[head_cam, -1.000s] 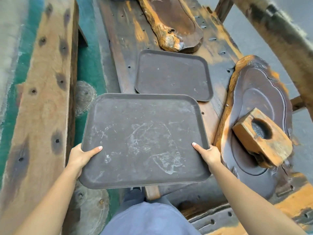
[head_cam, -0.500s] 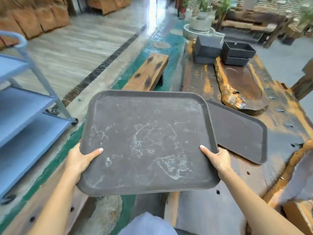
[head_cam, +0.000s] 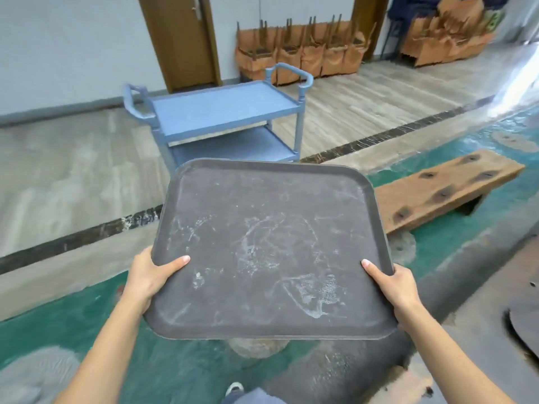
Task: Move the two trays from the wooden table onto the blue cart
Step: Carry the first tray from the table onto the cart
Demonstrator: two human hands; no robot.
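Note:
I hold a dark grey, scuffed tray (head_cam: pixel 271 243) level in front of me. My left hand (head_cam: pixel 151 275) grips its near left edge, thumb on top. Its near right edge is in the grip of my right hand (head_cam: pixel 393 284). The blue cart (head_cam: pixel 221 112) stands ahead across the floor, beyond the tray's far edge; its top shelf is bare, and its lower shelf shows partly behind the tray. The second tray is out of view. Only a dark corner of the wooden table (head_cam: pixel 522 325) shows at the right edge.
A low wooden bench (head_cam: pixel 443 191) stands to the right on the green floor. Bagged upturned chairs (head_cam: pixel 303 51) line the far wall beside a brown door (head_cam: pixel 180 39). Pale floor lies between me and the cart. My shoe (head_cam: pixel 233 389) shows at the bottom.
I have turned left away from the wooden table with the tray in both hands. The second tray has left the view and the blue cart now stands straight ahead.

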